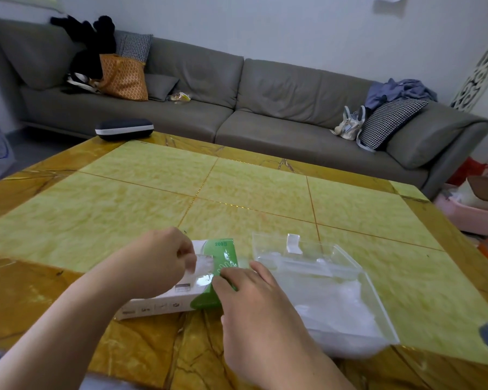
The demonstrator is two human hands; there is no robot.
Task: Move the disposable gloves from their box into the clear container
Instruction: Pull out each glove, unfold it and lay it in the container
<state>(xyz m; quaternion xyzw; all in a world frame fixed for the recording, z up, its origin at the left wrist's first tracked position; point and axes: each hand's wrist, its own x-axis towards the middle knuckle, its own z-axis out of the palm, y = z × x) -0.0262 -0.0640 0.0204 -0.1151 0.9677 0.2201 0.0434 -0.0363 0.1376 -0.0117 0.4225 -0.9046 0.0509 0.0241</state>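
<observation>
A green-and-white glove box [181, 288] lies flat just left of the clear container [350, 266], which holds what looks like a heap of filmy gloves [335, 305].

**Hands: left pinching, right pressing flat**

Left hand [164, 260]: forearm enters from lower left, fingers curled, thumb and fingertips closed in a pinch grip on a clear glove [204, 264]. Right hand [254, 299]: forearm enters from bottom centre, palm down, fingers straight, tips just right of the left grip. Both wrists bare.
</observation>
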